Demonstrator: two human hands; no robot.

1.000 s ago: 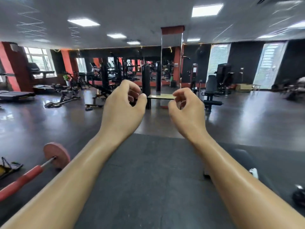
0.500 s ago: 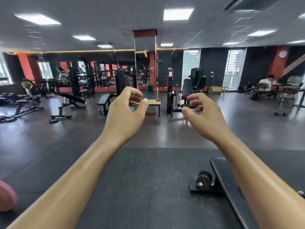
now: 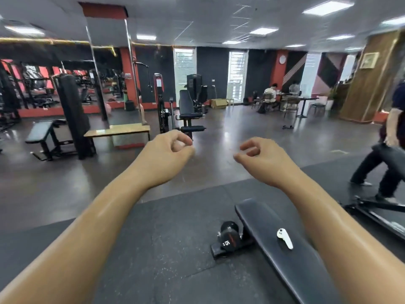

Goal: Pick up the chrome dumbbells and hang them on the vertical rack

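Black dumbbell beside smooth padded bench; left hand, right hand curled.

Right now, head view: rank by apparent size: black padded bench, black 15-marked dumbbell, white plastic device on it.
1. black padded bench
2. black 15-marked dumbbell
3. white plastic device
All sit close together, so the order is safe.
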